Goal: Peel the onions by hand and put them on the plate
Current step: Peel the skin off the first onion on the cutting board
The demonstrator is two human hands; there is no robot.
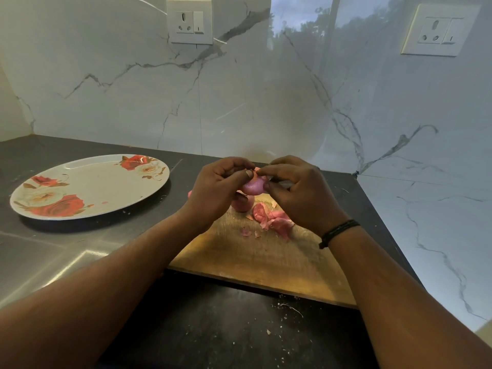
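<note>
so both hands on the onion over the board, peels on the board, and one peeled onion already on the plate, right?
Not quite. The head view shows no onion on the plate, only its rose print. The rest holds: left hand and right hand both hold the onion above the board, with peels lying on it.

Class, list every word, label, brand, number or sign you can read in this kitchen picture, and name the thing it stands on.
None: no readable text shows anywhere.
The plate bears only painted roses, no words.
The left wall socket and the right wall socket show holes and switches, with no legible marking.
The cutting board is unmarked.
</note>
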